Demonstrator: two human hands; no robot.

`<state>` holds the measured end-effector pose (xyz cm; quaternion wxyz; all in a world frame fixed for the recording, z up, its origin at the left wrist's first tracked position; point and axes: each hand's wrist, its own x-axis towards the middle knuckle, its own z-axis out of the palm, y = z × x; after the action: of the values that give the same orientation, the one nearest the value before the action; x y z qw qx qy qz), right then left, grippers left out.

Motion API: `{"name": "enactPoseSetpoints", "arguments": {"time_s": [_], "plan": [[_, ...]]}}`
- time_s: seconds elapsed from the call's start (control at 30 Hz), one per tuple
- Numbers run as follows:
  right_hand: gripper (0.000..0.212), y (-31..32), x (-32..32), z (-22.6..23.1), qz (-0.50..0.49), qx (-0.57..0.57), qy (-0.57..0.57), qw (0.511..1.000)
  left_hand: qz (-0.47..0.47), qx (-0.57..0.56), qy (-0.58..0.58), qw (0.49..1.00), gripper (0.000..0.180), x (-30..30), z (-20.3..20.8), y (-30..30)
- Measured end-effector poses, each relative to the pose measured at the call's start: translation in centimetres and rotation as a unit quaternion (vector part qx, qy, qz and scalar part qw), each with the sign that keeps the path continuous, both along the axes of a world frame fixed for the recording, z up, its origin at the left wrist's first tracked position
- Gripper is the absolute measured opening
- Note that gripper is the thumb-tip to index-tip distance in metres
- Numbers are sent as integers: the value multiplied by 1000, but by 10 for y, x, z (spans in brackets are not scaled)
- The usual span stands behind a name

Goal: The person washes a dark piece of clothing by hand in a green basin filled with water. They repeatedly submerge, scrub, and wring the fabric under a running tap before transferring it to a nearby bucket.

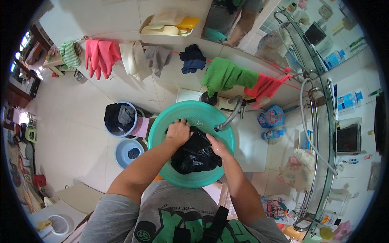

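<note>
Beside pale wall tiles (121, 22), we're apparently washing wet black fabric (195, 154) in a round turquoise plastic basin (162, 121), left hand (178, 132) curled, grip unclear, right hand (218, 146) loosely open alongside, firmer squeezing probably needed next.

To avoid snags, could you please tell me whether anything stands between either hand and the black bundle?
Nothing visible does: the left hand and right hand both touch the black bundle in the green basin; the tap is off to one side.

Turquoise basin (194, 181), black cloth (196, 154), pink gloves (99, 56), green-white checked towel (71, 54), grey shirt (174, 198)
</note>
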<state>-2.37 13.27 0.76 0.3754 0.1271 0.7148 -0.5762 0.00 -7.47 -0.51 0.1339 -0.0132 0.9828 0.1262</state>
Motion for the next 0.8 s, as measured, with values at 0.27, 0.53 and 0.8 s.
{"name": "enactPoseSetpoints", "arguments": {"time_s": [0.27, 0.53, 0.8], "plan": [[59, 5, 53, 24, 300, 397, 522, 693, -76, -173, -95, 977, 87, 22, 33, 50], [56, -44, 20, -51, 300, 437, 347, 774, -166, 84, 126, 974, 78, -6, -80, 13], [42, -21, -13, -59, 133, 352, 250, 892, -158, 1, -182, 970, 64, 0, 52, -15]]}}
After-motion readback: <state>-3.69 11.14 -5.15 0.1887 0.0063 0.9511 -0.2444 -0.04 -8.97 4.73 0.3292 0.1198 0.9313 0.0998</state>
